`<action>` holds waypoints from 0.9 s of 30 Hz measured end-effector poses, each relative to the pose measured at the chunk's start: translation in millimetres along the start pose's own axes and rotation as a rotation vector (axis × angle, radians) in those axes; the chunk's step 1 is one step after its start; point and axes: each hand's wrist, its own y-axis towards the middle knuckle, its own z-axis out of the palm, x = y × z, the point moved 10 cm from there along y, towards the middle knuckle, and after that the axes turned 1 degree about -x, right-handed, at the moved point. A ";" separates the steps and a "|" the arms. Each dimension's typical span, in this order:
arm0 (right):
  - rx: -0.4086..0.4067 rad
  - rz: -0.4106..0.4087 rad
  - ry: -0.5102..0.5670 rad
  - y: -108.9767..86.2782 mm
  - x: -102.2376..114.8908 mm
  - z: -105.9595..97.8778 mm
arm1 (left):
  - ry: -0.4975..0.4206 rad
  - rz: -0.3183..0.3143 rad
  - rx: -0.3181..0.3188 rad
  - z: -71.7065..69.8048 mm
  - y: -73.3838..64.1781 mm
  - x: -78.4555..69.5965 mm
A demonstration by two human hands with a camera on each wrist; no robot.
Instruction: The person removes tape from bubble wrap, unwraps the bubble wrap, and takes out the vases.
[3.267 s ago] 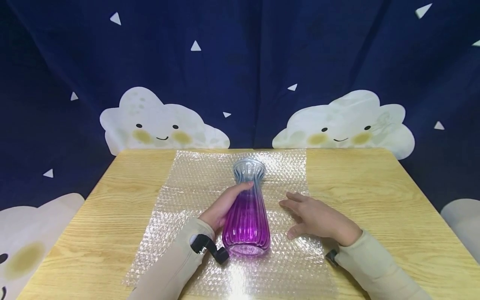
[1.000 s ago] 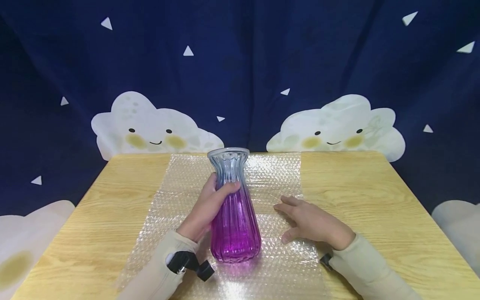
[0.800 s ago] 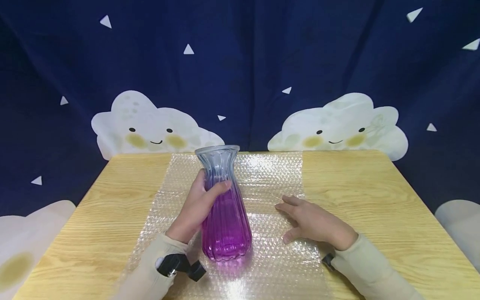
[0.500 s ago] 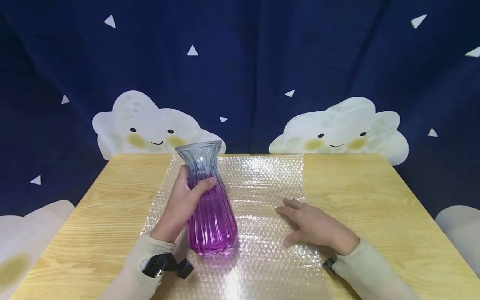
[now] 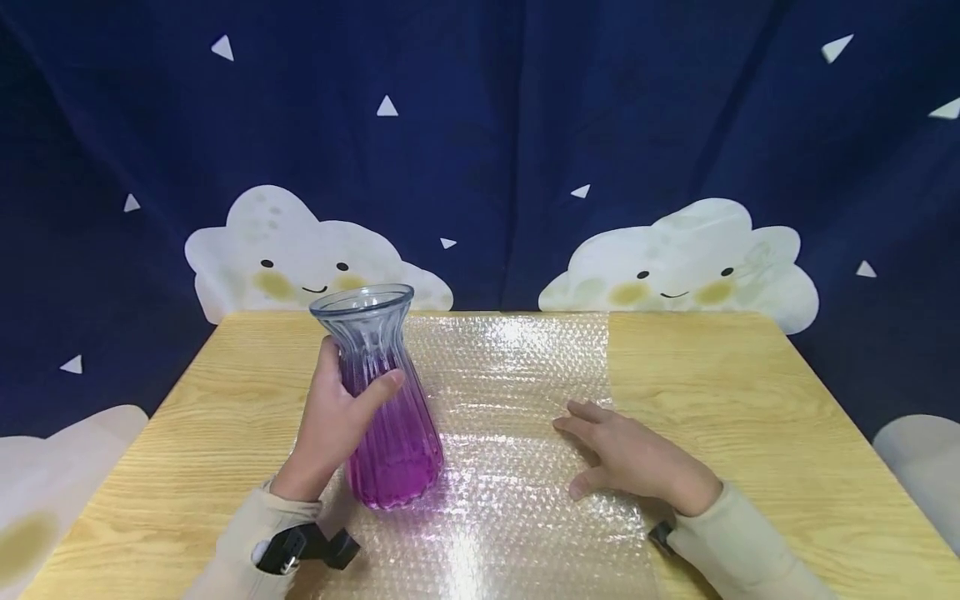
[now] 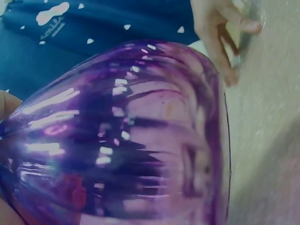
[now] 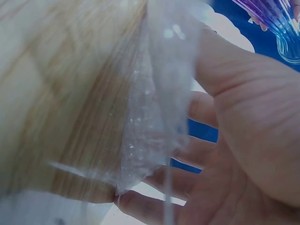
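A ribbed glass vase [image 5: 397, 454], purple below and blue-grey towards its flared mouth, leans left with the mouth up in the head view. My left hand [image 5: 330, 429] grips its narrower part, thumb across the near side. Purple glass of the vase [image 6: 140, 117] fills much of the left wrist view; whether its base touches anything below cannot be told. Bubble wrap [image 5: 517, 375] lies under and beside it. At the wrap's right edge, my right hand [image 5: 637, 458] has its fingers extended and spread. The wrap's edge [image 7: 154, 117] passes close by those fingers in the right wrist view.
The wooden table [image 5: 735, 392] carries the wrap and extends to both sides of it. Behind the table's far edge hangs a dark blue curtain [image 5: 480, 150] with clouds and triangles.
Lying lengthwise on the wrap at first, the vase has been raised to a more upright tilt and carried left by my left hand. My right hand stays nearly still.
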 end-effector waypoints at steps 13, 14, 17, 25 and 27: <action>0.021 0.056 0.026 -0.7 -4.2 1.6 | 0.056 0.090 -0.186 -48.9 9.9 -3.3; 0.021 0.055 0.027 -0.9 -3.9 1.4 | 0.060 0.091 -0.195 -51.4 10.5 -2.3; 0.018 0.044 0.020 -0.8 -2.6 0.5 | 0.068 0.112 -0.223 -58.7 12.1 -0.6; 0.022 0.043 0.025 -0.3 -4.1 0.4 | 0.175 0.083 -0.287 -79.7 18.0 9.8; 0.026 0.048 0.032 -1.0 -5.8 0.9 | 0.160 0.052 -0.287 -82.9 20.1 14.9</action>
